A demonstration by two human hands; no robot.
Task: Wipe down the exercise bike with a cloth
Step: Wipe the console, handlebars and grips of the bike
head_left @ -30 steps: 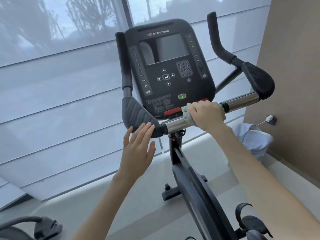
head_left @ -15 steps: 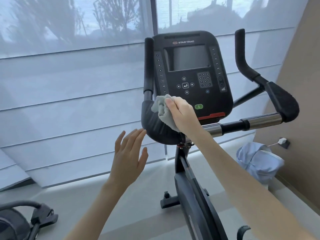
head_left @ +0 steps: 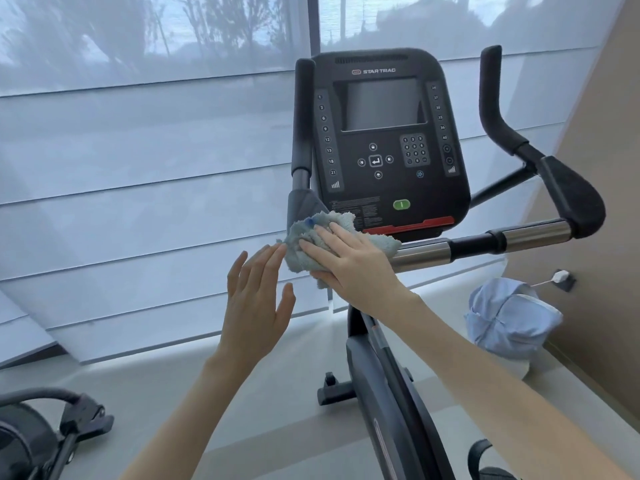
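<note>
Right hand (head_left: 349, 261): fingers flat, thumb under, pressing a pale blue-grey terry cloth (head_left: 313, 242) onto the bike.
Cloth position: left end of the black exercise bike's (head_left: 384, 140) chrome crossbar, over the padded elbow rest.
Left hand (head_left: 258, 303): open, fingers spread, empty, fingertips at the cloth's left edge.

There is a single view, from a camera worn on the person's head. It looks forward and slightly down, facing the bike's console (head_left: 384, 143) head-on, with a shaded window (head_left: 138, 150) behind it. The camera sits close: the console and handlebar (head_left: 485, 242) fill the upper right, and both forearms reach in from the bottom edge. The wide lens bends straight lines near the borders. The floor (head_left: 259, 403) shows along the bottom and a brown wall (head_left: 609, 202) at the right edge.
</note>
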